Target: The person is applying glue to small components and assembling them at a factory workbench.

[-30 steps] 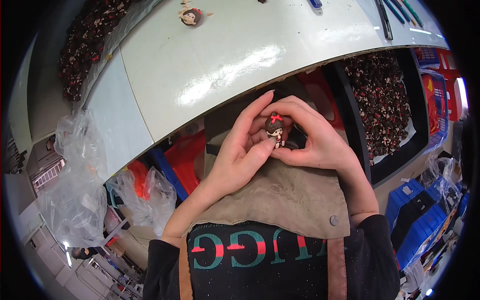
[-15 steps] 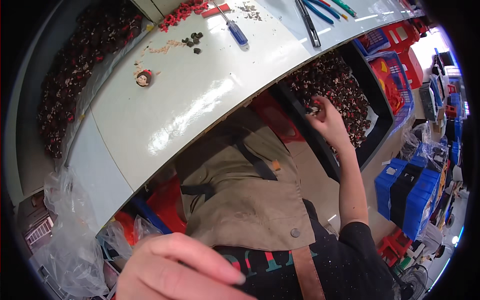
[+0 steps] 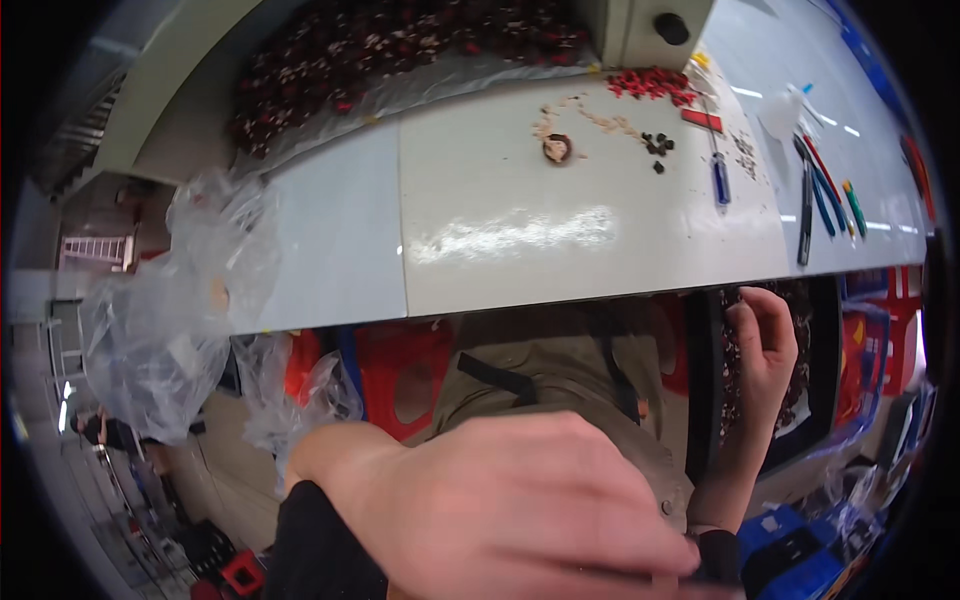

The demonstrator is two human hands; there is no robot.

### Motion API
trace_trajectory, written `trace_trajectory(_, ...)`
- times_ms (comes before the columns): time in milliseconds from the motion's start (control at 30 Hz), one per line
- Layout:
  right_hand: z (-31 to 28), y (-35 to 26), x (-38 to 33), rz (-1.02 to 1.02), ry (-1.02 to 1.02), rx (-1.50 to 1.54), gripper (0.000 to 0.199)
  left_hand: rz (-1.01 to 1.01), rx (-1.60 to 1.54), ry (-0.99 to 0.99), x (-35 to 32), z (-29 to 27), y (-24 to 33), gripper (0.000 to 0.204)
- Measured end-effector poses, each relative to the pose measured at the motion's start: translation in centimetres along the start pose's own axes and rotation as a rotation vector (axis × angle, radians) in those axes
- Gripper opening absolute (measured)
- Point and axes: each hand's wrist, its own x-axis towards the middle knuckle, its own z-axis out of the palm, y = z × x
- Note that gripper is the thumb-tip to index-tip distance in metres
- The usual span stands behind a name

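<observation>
Close to the camera, my left hand [image 3: 540, 505] crosses the lower middle, over my brown apron; its fingers are smeared by motion. My right hand [image 3: 768, 330] is at the right, just below the table edge and over a black tray [image 3: 706, 380] full of small dark pieces with red and pale bits. Its thumb and fingers are curled together in a pinch, and what they hold is too small to make out. On the white table [image 3: 480, 270] lies a small round doll head [image 3: 557, 150] with dark hair and a pale face.
Beside the doll head lie pale bits [image 3: 612, 124], dark pieces [image 3: 657, 143], red pieces [image 3: 652, 85] and a screwdriver [image 3: 721, 180]. Pliers [image 3: 824, 200] and tweezers [image 3: 805, 215] are farther right. A heap of dark pieces [image 3: 400, 60] fills the back left; clear plastic bags [image 3: 160, 330] hang at left.
The view has swung left, so the table now lies squarer ahead. My left hand has come up larger before the camera. My right hand stays over the black tray, fingers still curled.
</observation>
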Motion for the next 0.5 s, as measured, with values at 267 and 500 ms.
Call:
trace_trajectory(267,8.7,-7.5,5.6,-0.514,-0.483,-0.040,0.017,0.451,0.762,-0.468,2.0,-3.8,2.4,0.020)
trace_trajectory(500,11.7,-5.9,6.3,-0.390,-0.443,0.036,0.010,0.120,1.262,-0.088,7.1,-15.0,-6.8,0.028)
